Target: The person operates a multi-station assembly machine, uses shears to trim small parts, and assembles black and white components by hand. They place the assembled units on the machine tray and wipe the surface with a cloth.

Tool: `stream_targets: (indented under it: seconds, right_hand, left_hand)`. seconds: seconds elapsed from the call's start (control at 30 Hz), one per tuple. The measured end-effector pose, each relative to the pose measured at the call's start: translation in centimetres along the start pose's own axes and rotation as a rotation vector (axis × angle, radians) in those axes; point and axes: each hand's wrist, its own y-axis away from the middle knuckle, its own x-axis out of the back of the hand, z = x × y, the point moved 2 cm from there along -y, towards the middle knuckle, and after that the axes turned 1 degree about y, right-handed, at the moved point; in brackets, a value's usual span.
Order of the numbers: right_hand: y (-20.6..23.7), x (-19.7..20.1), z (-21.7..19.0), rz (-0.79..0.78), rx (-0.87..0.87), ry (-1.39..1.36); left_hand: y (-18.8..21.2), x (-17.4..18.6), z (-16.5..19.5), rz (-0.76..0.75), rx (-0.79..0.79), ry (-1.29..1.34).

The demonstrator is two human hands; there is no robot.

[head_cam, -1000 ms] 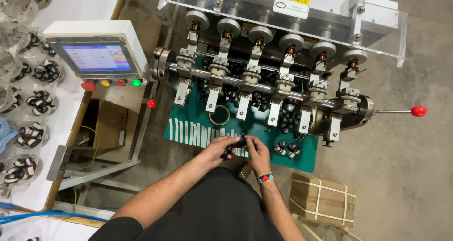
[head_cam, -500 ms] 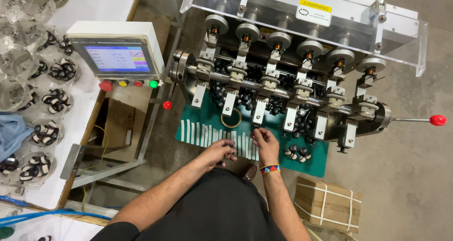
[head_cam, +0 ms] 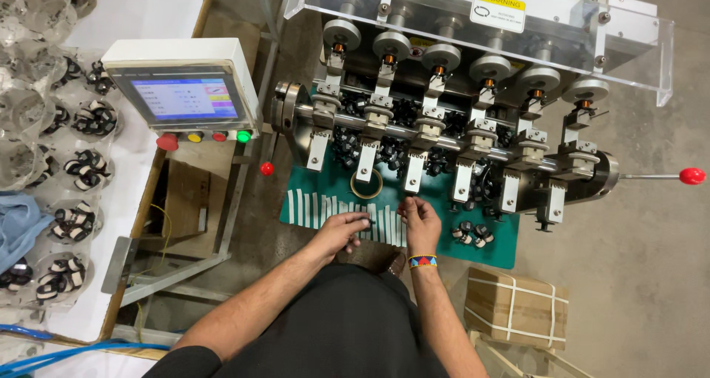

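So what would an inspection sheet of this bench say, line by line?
Surface: green mat under a multi-head machine.
Job's things: white strips in a row on the mat; tape ring; small black-and-white parts.
Clutter: strapped cardboard box on the floor.
Grippers: left hand pinches a small dark piece; right hand is over the strips, its hold unclear.
Cables: blue hoses at lower left.
Surroundings: touchscreen panel; clear trays of parts.

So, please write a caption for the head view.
Both hands, left and right, over white strips before a multi-spindle machine.
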Motion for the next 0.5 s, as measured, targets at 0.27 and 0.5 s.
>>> stream_targets:
  seconds: [0.27, 0.5]
  right_hand:
    - [4.2, -2.7, 0.8, -0.443, 0.015, 0.251]
    - [3.9, -5.1, 1.9, -0.409, -0.125, 0.008]
  left_hand:
    - [1.2, -0.7, 2.4, 0.099, -0.018, 0.116]
    - [-0.1, 3.0, -0.7, 0.159, 0.072, 0.464]
